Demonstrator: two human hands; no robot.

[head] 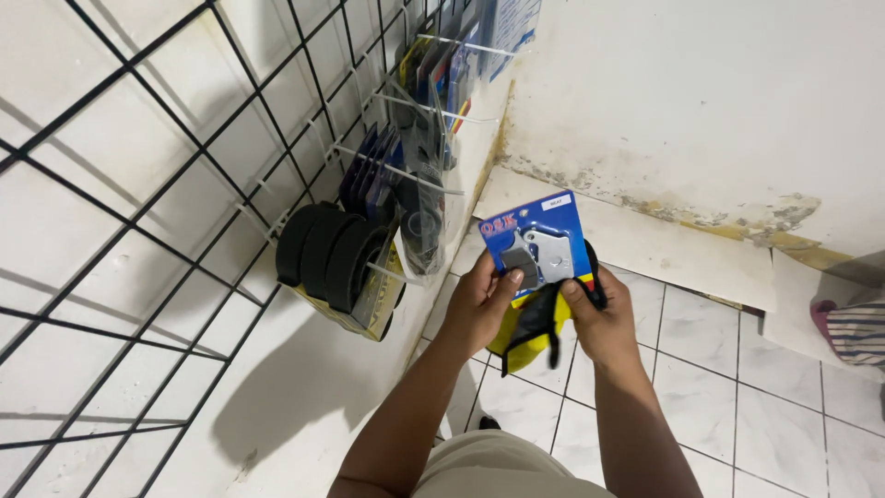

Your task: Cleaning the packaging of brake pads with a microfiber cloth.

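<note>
I've got my left hand (pixel 479 300) and right hand (pixel 599 314) both clamped on a blue blister card (pixel 536 242) of grey brake pads, centre frame, above the tiled floor (pixel 728 387). A yellow-and-black pack (pixel 535 327) is pinched behind it. Black rollers (pixel 332 258) hang on the wire rack (pixel 138 184), left of centre.

Head camera looks steeply down; hands close.
</note>
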